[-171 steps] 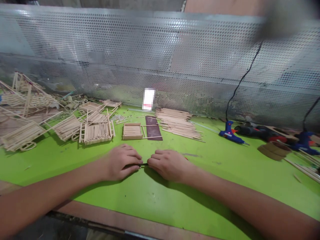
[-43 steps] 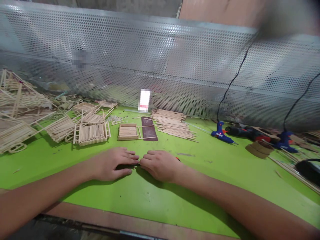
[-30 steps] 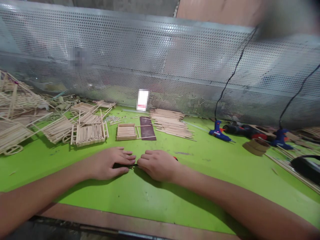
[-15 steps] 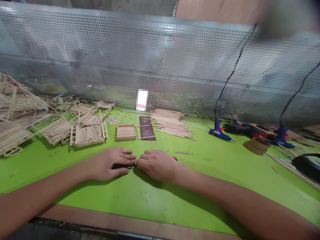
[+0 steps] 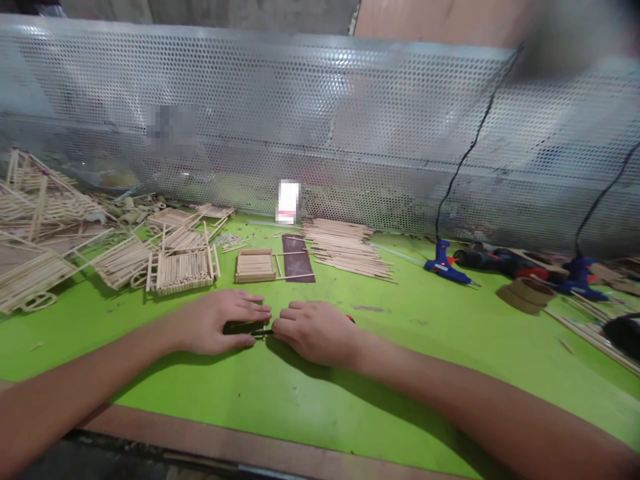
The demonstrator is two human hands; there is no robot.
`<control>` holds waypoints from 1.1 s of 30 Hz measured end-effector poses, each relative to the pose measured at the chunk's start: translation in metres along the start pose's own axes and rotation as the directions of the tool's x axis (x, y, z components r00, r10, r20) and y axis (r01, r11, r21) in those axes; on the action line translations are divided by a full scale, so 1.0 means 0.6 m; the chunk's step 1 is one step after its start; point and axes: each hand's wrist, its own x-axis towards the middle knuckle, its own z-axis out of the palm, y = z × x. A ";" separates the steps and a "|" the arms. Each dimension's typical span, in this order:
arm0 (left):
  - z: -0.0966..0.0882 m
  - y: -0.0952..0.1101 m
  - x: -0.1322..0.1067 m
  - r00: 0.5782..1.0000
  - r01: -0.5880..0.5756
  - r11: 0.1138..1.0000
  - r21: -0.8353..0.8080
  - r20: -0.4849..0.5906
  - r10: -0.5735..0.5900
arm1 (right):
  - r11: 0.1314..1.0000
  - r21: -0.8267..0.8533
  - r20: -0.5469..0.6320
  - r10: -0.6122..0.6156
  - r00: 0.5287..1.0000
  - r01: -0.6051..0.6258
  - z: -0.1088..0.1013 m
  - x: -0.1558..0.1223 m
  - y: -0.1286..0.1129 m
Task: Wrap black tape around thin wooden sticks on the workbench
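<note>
My right hand is closed around a slim, knife-like black tool. Its thin dark end points left, and a red end peeks out behind the hand; most of it is hidden in the fist. Facing it, my left hand lies on the green tabletop with fingers stretched out and thumb apart. A small pale stick piece lies at its fingertips, under or against the dark tip; I cannot tell whether the fingers touch it.
Beyond my hands are a small stick-built tray, a brown strip and a stick pile. More stick assemblies crowd the left. Blue glue guns, a tape roll and a perforated metal screen stand farther off.
The view has shifted slightly. The small stick piece shows more between my left fingertips and thumb, beside the dark tip. Both hands stay nearly in place.
</note>
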 end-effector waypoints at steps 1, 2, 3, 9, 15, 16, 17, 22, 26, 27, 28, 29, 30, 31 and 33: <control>-0.002 -0.001 0.000 1.000 0.002 1.000 0.000 0.009 -0.002 | 1.000 0.003 0.000 0.002 1.000 -0.002 0.000 -0.001 0.001; -0.003 0.000 0.000 1.000 0.003 1.000 0.001 0.023 -0.003 | 1.000 0.008 -0.003 0.004 1.000 -0.004 0.000 -0.003 0.003; -0.005 0.000 0.000 0.999 0.004 1.000 0.004 0.036 -0.005 | 1.000 0.012 -0.007 0.008 1.000 -0.008 0.000 -0.005 0.005; -0.007 0.006 0.004 0.999 0.010 1.000 0.019 0.045 -0.011 | 1.000 -0.009 0.012 0.019 1.000 -0.018 0.003 -0.012 0.009; -0.002 0.006 0.005 0.999 -0.033 0.999 0.024 0.038 0.032 | 1.000 -0.020 0.006 0.008 1.000 -0.008 0.004 -0.004 0.002; -0.001 0.006 0.005 0.999 -0.036 0.999 0.024 0.036 0.036 | 1.000 -0.018 0.002 0.005 1.000 -0.005 0.004 -0.003 0.002; 0.000 0.006 0.004 0.999 -0.034 0.999 0.023 0.034 0.033 | 1.000 -0.015 -0.003 0.003 1.000 -0.003 0.005 -0.002 0.001; 0.002 0.005 0.001 0.999 -0.016 1.000 -0.021 0.030 0.017 | 1.000 -0.011 -0.007 -0.005 1.000 0.004 0.004 -0.003 0.001; -0.004 0.008 0.003 0.998 -0.034 0.999 -0.009 0.058 0.035 | 1.000 -0.008 -0.002 -0.012 1.000 0.012 0.001 -0.003 0.000; -0.006 0.009 0.004 0.997 -0.039 0.999 0.003 0.068 0.038 | 1.000 -0.005 -0.003 -0.012 1.000 0.012 0.001 -0.003 0.000; -0.008 0.010 0.003 0.996 -0.044 0.999 0.014 0.077 0.042 | 1.000 -0.004 -0.005 -0.011 1.000 0.011 0.001 -0.002 0.000; -0.010 0.010 0.003 0.995 -0.048 0.999 0.021 0.085 0.046 | 1.000 -0.006 -0.008 -0.010 1.000 0.010 0.001 -0.002 -0.001; -0.011 0.010 0.002 0.995 -0.052 0.998 0.023 0.086 0.050 | 1.000 -0.010 -0.010 -0.008 1.000 0.008 0.002 -0.002 -0.001; -0.012 0.010 0.001 0.995 -0.054 0.998 0.020 0.082 0.052 | 1.000 -0.017 -0.011 -0.005 1.000 0.005 0.003 -0.002 -0.001; -0.012 0.009 -0.001 0.997 -0.052 0.999 0.013 0.061 0.051 | 0.999 -0.035 -0.012 0.003 1.000 -0.003 0.005 -0.002 -0.001</control>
